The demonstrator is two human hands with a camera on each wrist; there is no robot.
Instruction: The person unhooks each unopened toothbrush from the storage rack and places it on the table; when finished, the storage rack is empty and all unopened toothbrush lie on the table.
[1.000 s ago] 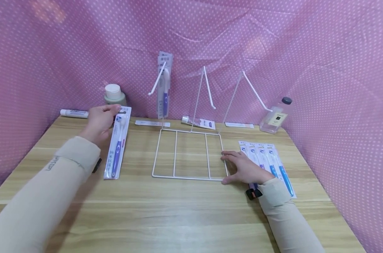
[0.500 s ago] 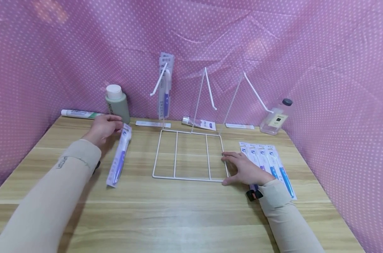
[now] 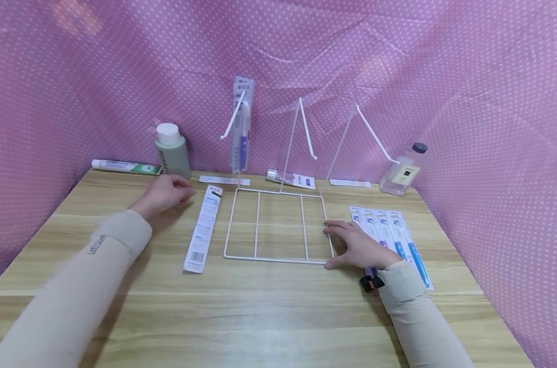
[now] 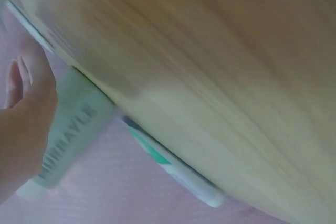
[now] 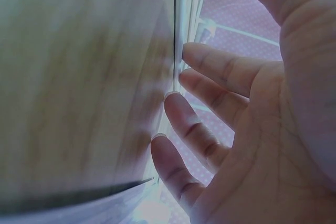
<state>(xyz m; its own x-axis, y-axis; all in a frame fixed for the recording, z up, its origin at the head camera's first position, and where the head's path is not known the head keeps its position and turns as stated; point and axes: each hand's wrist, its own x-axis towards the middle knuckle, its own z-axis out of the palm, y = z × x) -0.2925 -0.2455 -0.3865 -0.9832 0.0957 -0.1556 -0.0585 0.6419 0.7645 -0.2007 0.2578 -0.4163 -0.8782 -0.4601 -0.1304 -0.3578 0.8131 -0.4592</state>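
While the left hand (image 3: pixel 165 191) hovers with loose fingers, holding nothing, beside the bottle (image 3: pixel 172 152), a toothbrush pack (image 3: pixel 203 228) lies face down on the worktop (image 3: pixel 269 306) just right of it. Farther right, the right hand (image 3: pixel 358 245) presses flat, fingers straight, on the wire rack (image 3: pixel 278 225) base's right edge, beside four packs (image 3: pixel 398 237).

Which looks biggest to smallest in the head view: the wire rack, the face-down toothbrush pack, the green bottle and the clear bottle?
1. Wire rack, by far the largest.
2. Face-down toothbrush pack, long but narrow.
3. Green bottle and clear bottle look about alike; I won't rank them, as wide-angle distortion at the frame's edge makes it unsure.
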